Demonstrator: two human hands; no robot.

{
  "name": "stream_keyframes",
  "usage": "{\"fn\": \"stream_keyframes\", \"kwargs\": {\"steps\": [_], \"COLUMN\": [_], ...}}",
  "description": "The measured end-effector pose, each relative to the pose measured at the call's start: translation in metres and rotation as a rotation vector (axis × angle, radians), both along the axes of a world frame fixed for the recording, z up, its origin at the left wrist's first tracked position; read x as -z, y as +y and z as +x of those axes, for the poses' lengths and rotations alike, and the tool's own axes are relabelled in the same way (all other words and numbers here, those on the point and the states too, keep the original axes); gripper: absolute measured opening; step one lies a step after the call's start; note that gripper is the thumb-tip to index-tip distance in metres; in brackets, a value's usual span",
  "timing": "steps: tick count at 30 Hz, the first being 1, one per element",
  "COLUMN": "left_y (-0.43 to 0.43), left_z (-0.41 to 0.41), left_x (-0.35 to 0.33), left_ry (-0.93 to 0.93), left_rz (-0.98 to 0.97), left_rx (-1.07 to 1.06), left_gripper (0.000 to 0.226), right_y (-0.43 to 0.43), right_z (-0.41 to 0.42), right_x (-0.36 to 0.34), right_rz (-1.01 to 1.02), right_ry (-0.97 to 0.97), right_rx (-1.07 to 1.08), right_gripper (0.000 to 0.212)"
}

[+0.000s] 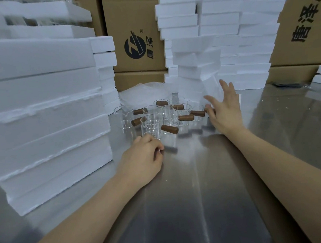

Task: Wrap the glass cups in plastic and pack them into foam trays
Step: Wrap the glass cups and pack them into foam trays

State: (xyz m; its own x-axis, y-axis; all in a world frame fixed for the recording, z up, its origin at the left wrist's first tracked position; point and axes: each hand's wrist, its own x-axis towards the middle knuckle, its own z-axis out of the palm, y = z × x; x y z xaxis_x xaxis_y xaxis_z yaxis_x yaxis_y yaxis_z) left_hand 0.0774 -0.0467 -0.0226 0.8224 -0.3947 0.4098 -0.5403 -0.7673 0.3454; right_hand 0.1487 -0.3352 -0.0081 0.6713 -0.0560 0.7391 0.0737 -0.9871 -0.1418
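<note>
brown cardboard boxes (133, 15) printed with black characters stand behind a reflective steel table (199, 204).

Worktop (209, 203): sheet metal with a brushed grain and a semi-gloss finish. It shows soft reflections and a faint white dusting in places.

Glass cups (150, 125): clear glass, smooth and glossy.

Handles (169, 129) on the cups: brown wood, smooth and matt.

Foam trays (41, 110): white expanded foam, matt, with finely grained faces. Several edges are rough and ragged.

Plastic (144, 92): thin clear film, crinkled, with a slight sheen.

Cartons (136, 28): brown cardboard, matt, flat-faced, printed in black ink.
</note>
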Motion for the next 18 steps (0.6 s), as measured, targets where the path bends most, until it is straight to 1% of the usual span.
{"fn": "stream_keyframes", "kwargs": {"steps": [1,2,5,7,9,11,13,15,16,18], "left_y": [0.0,0.0,-0.001,-0.001,-0.001,0.0,0.0,0.001,0.002,0.005], "left_z": [0.0,0.001,0.001,0.001,0.002,0.003,0.003,0.004,0.005,0.007], "left_x": [0.0,0.0,0.001,0.001,0.001,0.0,0.0,-0.001,0.0,0.0], "left_ry": [0.0,0.0,-0.011,-0.018,-0.022,-0.02,-0.016,-0.021,-0.02,0.002], "left_rz": [0.0,-0.001,0.001,0.013,0.022,0.015,-0.021,-0.054,-0.067,-0.118], "left_rx": [-0.001,-0.004,-0.01,-0.01,-0.008,-0.008,-0.01,-0.03,-0.046,-0.063], "left_gripper": [0.022,0.021,0.02,0.019,0.019,0.019,0.019,0.023,0.026,0.031], "right_y": [0.0,0.0,-0.001,0.0,0.002,0.005,0.006,0.008,0.009,0.01], "right_z": [0.002,0.003,0.005,0.002,-0.006,-0.018,-0.033,-0.051,-0.06,-0.08], "right_x": [0.002,0.003,0.004,0.003,0.0,-0.004,-0.006,-0.007,-0.007,-0.005], "right_rz": [-0.01,0.001,0.082,0.119,0.163,0.219,0.307,0.531,0.652,0.785], "right_ry": [0.024,0.051,0.126,0.119,0.017,-0.181,-0.42,-0.583,-0.621,-0.675], "right_rx": [0.007,0.021,0.065,0.085,0.085,0.063,0.014,-0.041,-0.066,-0.072], "right_gripper": [0.029,0.031,0.042,0.048,0.05,0.047,0.041,0.032,0.03,0.031]}}
